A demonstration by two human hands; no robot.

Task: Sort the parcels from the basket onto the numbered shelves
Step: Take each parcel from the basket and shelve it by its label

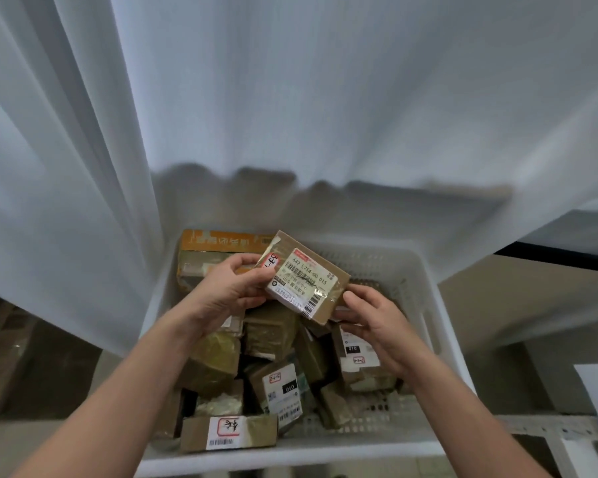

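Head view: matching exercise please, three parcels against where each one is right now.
Parcels
1. orange carton
2. parcel labelled 015
3. parcel with red-framed sticker

Places
A. at the near edge of the white basket
B. held by left hand and right hand, above the basket
C. in the far left corner of the basket

Pairs: 1-C, 2-B, 3-A

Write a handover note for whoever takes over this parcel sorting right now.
Left hand: grips the held parcel at its left end. Right hand: pinches its lower right corner.
Held parcel: above the white basket, label facing up.
Done: this one is lifted out. Nothing shelved that I can see.
Left: many parcels lie in the basket; no numbered shelf is in view, so read the label and find its shelf.
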